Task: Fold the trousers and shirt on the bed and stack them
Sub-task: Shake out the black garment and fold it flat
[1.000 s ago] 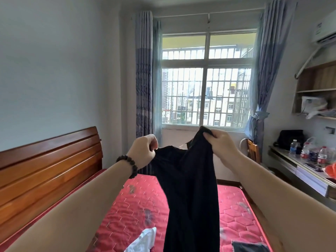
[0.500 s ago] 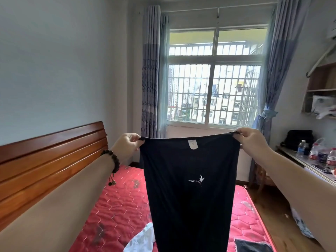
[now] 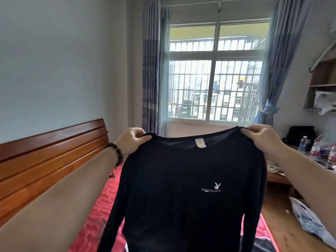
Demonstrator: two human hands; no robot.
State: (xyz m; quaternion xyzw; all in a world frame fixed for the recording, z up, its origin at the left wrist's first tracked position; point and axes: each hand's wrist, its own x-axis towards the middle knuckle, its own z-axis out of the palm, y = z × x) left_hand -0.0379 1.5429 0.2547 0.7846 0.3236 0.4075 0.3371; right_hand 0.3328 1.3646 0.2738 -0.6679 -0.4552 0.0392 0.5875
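Room: pale walls, a barred window (image 3: 216, 88) at the far end with blue-grey curtains (image 3: 151, 70) drawn back on both sides.
Bed: red quilted mattress (image 3: 101, 211) runs toward the window; a wooden headboard (image 3: 45, 157) stands along the left wall.
Shirt: black long-sleeved shirt (image 3: 190, 188) held up in the air above the bed, spread flat and facing the camera, neckline at the top. Its body hangs straight down and out of view at the bottom edge; one sleeve trails down on each side.
Desk: wooden desk at the right wall, partly hidden by the right arm, with plastic bottles (image 3: 316, 148) and a dark bag (image 3: 300, 133) on it.
Floor bag: a white and blue plastic bag (image 3: 309, 220) lies on the wooden floor, right of the bed.
Left hand: left hand (image 3: 131, 141) has fingers curled, pinching the shirt's left shoulder at the neckline.
Right hand: right hand (image 3: 263, 139) has fingers curled, pinching the other shoulder, level with the left one and well apart from it, so the neckline is stretched between them.
Bracelet: dark beaded bracelet (image 3: 116, 154) circles the left wrist.
Logo: small white rabbit emblem (image 3: 216, 186) with a line of text sits on the chest, right of centre.
Label: white tag (image 3: 200, 143) shows inside the collar.
Trousers: I cannot tell where they are; the shirt hides much of the bed.
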